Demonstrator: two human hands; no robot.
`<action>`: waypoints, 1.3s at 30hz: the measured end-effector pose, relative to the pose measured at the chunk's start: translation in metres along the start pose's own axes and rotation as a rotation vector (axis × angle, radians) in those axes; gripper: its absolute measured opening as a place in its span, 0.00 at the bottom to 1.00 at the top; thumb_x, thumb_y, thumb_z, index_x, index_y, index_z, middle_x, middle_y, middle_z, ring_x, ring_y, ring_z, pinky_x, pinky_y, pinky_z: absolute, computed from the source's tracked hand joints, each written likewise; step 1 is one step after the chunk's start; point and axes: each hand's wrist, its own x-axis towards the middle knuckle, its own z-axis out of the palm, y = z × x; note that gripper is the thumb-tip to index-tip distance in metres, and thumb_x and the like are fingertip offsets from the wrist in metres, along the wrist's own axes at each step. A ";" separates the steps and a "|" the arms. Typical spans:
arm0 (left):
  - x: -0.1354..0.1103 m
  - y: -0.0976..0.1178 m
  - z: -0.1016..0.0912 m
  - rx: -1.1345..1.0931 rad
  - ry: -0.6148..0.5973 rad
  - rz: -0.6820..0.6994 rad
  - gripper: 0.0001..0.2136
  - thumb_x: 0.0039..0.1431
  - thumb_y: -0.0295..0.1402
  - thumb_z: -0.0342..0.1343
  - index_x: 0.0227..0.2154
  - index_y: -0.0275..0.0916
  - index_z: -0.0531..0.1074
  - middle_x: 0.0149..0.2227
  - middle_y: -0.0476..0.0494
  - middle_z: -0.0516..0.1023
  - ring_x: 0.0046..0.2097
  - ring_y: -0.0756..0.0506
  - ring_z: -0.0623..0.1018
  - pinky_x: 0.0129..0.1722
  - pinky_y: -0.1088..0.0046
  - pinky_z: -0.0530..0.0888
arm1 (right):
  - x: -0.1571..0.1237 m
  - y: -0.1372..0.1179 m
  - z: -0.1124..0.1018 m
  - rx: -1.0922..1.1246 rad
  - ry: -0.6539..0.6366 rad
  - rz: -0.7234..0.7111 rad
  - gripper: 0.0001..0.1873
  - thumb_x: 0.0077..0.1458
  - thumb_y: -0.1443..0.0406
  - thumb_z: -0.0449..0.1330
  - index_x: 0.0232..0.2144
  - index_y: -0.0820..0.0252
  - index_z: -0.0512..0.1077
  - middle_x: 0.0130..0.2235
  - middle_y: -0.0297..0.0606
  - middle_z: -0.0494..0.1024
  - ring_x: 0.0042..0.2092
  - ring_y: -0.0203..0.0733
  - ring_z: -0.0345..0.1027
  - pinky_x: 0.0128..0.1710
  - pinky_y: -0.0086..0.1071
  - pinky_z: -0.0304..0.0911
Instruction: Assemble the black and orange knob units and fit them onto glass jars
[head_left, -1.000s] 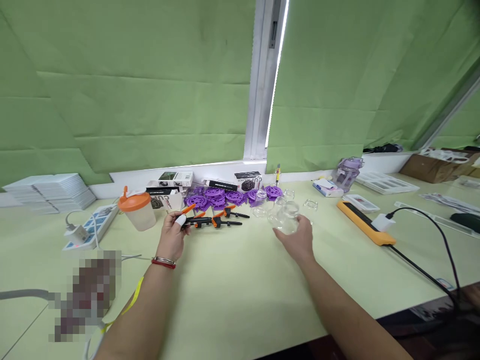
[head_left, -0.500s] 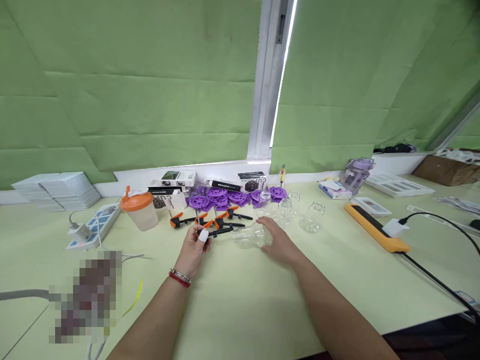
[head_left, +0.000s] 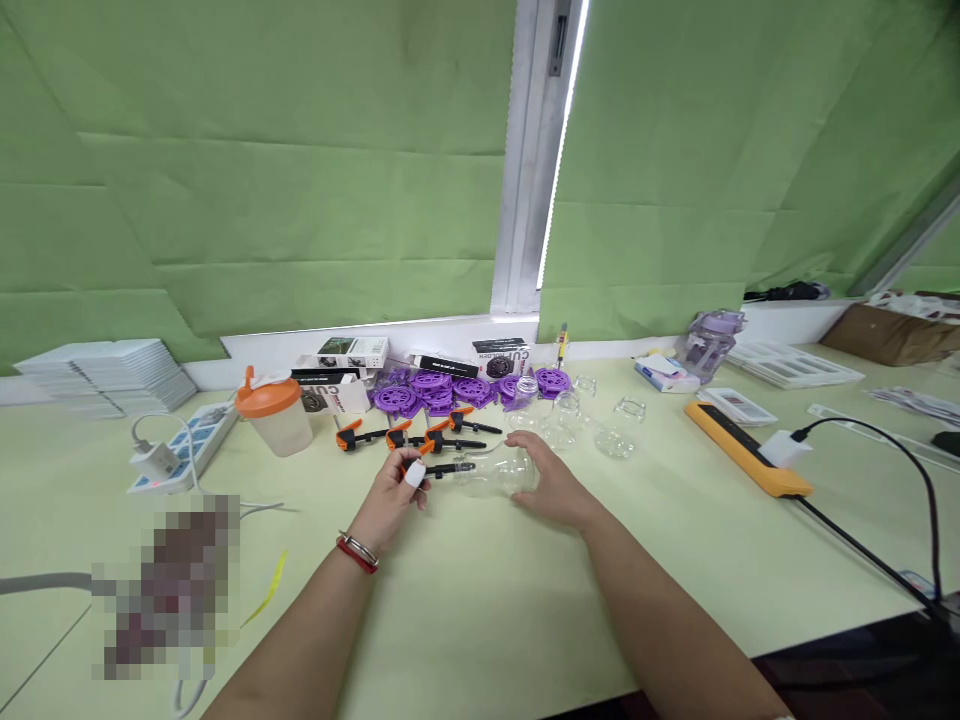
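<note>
My left hand (head_left: 397, 488), a white wrap on one finger, pinches an orange-and-black trigger sprayer head (head_left: 448, 469) with a black stem pointing right. A clear bottle (head_left: 491, 473) lies on its side in my right hand (head_left: 551, 483), whose fingers curve around its base end. Its neck faces left, and the stem's tip overlaps the mouth, seemingly just inside. Several more sprayer heads (head_left: 360, 436) lie just beyond my left hand. Several other clear bottles (head_left: 615, 440) stand past my right hand.
Purple plastic parts (head_left: 435, 395) are heaped before the boxes (head_left: 352, 352) at the wall. On the left are an orange-lidded cup (head_left: 274, 415), a white power strip (head_left: 187, 450) and stacked white panels (head_left: 109, 378). An orange power strip (head_left: 742, 450) with a black cable lies right.
The bottle has moved slightly left and the sprayer head slightly right, so the stem's tip now overlaps the bottle's mouth further. My right hand has closed in around the bottle's base.
</note>
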 end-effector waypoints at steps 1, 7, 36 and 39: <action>-0.001 -0.002 0.003 0.023 -0.031 -0.010 0.19 0.53 0.47 0.57 0.40 0.41 0.62 0.33 0.48 0.71 0.29 0.51 0.72 0.24 0.75 0.69 | 0.000 -0.003 0.003 0.008 -0.019 -0.014 0.36 0.41 0.71 0.61 0.54 0.52 0.60 0.61 0.42 0.58 0.63 0.48 0.51 0.62 0.44 0.50; -0.010 -0.002 0.015 -0.050 -0.183 -0.095 0.22 0.54 0.53 0.53 0.43 0.41 0.63 0.44 0.41 0.71 0.37 0.46 0.75 0.34 0.65 0.76 | -0.001 -0.010 0.013 0.025 -0.033 -0.037 0.37 0.41 0.71 0.62 0.55 0.51 0.60 0.61 0.42 0.58 0.63 0.49 0.53 0.61 0.46 0.52; -0.008 -0.001 0.008 -0.050 -0.218 -0.143 0.20 0.49 0.37 0.64 0.43 0.40 0.66 0.41 0.46 0.71 0.40 0.46 0.75 0.47 0.61 0.71 | -0.005 -0.015 0.008 0.224 -0.090 0.165 0.41 0.38 0.64 0.68 0.56 0.49 0.59 0.56 0.40 0.63 0.55 0.47 0.60 0.54 0.42 0.59; -0.008 0.001 0.006 -0.054 -0.231 -0.152 0.19 0.49 0.37 0.63 0.44 0.41 0.66 0.41 0.46 0.73 0.39 0.46 0.76 0.45 0.60 0.73 | -0.005 -0.009 0.008 0.256 -0.092 0.186 0.44 0.36 0.61 0.71 0.56 0.50 0.59 0.52 0.41 0.65 0.51 0.47 0.60 0.50 0.41 0.61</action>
